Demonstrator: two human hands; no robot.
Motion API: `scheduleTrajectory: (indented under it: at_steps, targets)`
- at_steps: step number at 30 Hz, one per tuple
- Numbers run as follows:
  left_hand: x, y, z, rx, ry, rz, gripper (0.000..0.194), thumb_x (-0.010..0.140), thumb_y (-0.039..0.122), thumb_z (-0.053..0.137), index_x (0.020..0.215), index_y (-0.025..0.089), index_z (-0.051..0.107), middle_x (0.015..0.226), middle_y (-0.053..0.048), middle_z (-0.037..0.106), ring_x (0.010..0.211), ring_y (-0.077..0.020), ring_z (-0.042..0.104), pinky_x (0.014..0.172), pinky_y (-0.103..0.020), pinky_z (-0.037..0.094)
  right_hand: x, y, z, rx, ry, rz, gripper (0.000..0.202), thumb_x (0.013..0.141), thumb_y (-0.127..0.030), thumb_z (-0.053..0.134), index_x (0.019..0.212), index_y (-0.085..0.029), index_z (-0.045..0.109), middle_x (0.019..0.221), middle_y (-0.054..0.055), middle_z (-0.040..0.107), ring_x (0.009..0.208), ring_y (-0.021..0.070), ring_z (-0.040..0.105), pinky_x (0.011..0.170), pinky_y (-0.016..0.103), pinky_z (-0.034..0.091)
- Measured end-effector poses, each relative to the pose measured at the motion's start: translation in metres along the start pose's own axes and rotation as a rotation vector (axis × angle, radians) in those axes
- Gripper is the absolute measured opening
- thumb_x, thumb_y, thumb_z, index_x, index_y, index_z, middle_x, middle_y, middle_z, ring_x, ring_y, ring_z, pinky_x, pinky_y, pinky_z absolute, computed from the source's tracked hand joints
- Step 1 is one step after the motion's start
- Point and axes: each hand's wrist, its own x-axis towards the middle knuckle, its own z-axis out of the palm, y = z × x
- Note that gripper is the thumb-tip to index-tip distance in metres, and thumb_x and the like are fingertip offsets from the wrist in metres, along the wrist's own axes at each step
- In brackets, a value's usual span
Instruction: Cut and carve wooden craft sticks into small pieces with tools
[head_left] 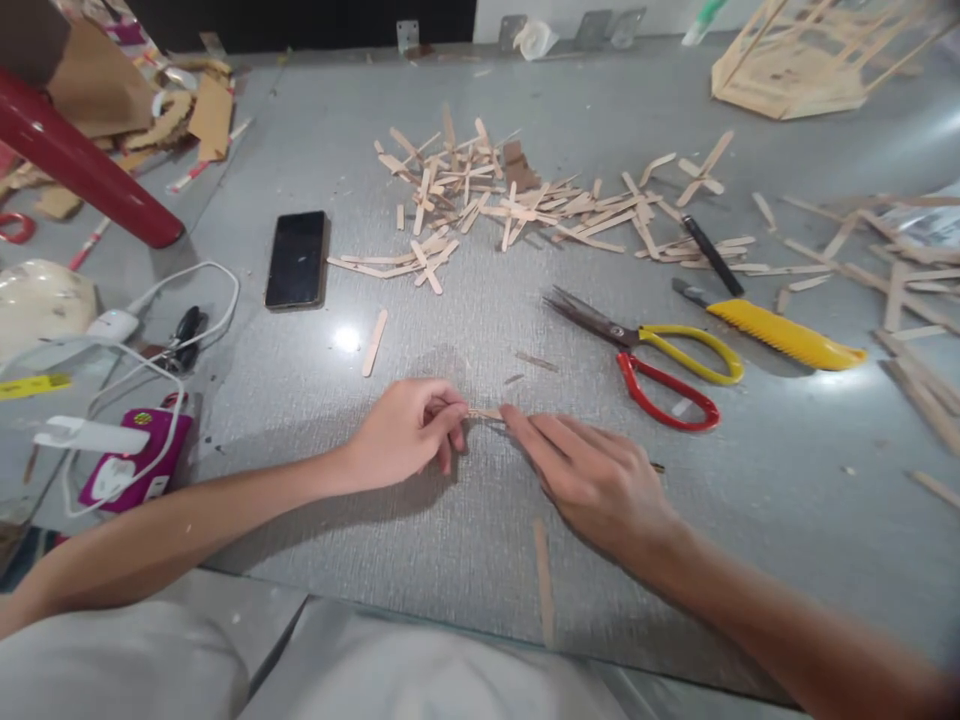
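Between finger and thumb, my left hand (409, 430) pinches a small piece of popsicle stick (482, 413) just above the table. My right hand (592, 470) is closed, its index finger stretched toward the other end of that piece. A short dark-and-gold end (658, 467) shows behind the right hand; the rest of whatever it belongs to is covered. Thin wood slivers (536, 361) lie just beyond the fingers. One popsicle stick (375, 343) rests past my left hand, and another stick (544, 580) lies near the table edge below my right hand.
Scissors (630, 340) with red and yellow handles and a yellow utility knife (787, 330) lie at right. Beyond are a heap of popsicle sticks (517, 205), a black pen-like object (712, 255) and a stick frame (787, 95). A phone (297, 260) and a purple cabled box (142, 455) sit left.
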Motion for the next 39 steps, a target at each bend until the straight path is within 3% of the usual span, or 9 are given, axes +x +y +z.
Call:
scheduleTrajectory:
  at_steps: [19,28,33,39]
  targets:
    - [0.0016,-0.0002,-0.0005,0.037,-0.011,-0.007,0.027,0.101,0.027,0.046,0.079,0.016,0.055,0.067,-0.001,0.066,0.041,-0.0068,0.059,0.033,-0.014,0.039,0.0013,-0.0009,0.0007,-0.007,-0.07,-0.018,0.036,0.092,0.001,0.044,0.116,-0.011,0.067,0.071,0.0,0.065,0.061,0.0129,0.056,0.05,0.03,0.038]
    - [0.0017,-0.0031,-0.0033,-0.002,-0.068,0.056,0.021,0.103,0.03,0.045,0.087,0.017,0.051,0.069,0.0,0.063,0.049,-0.0105,0.064,0.037,-0.016,0.049,0.0043,-0.0058,-0.0023,-0.133,-0.087,-0.065,0.035,0.089,0.002,0.046,0.114,-0.006,0.068,0.069,0.0,0.062,0.058,0.0129,0.054,0.048,0.03,0.038]
    - [0.0038,-0.0027,-0.0051,-0.057,-0.115,0.055,0.018,0.102,0.025,0.046,0.085,0.018,0.047,0.068,0.001,0.062,0.05,-0.0122,0.066,0.038,-0.018,0.051,0.0048,-0.0061,-0.0029,-0.137,-0.11,-0.055,0.044,0.086,0.003,0.047,0.125,-0.008,0.065,0.069,0.0,0.062,0.057,0.0135,0.052,0.047,0.031,0.037]
    - [0.0036,-0.0048,-0.0018,-0.057,-0.069,0.069,0.02,0.101,0.026,0.046,0.083,0.018,0.047,0.066,0.001,0.061,0.047,-0.0102,0.064,0.037,-0.015,0.049,0.007,-0.0074,-0.0007,-0.123,-0.131,-0.056,0.046,0.084,0.003,0.047,0.125,-0.007,0.066,0.072,0.001,0.065,0.056,0.0128,0.052,0.047,0.031,0.037]
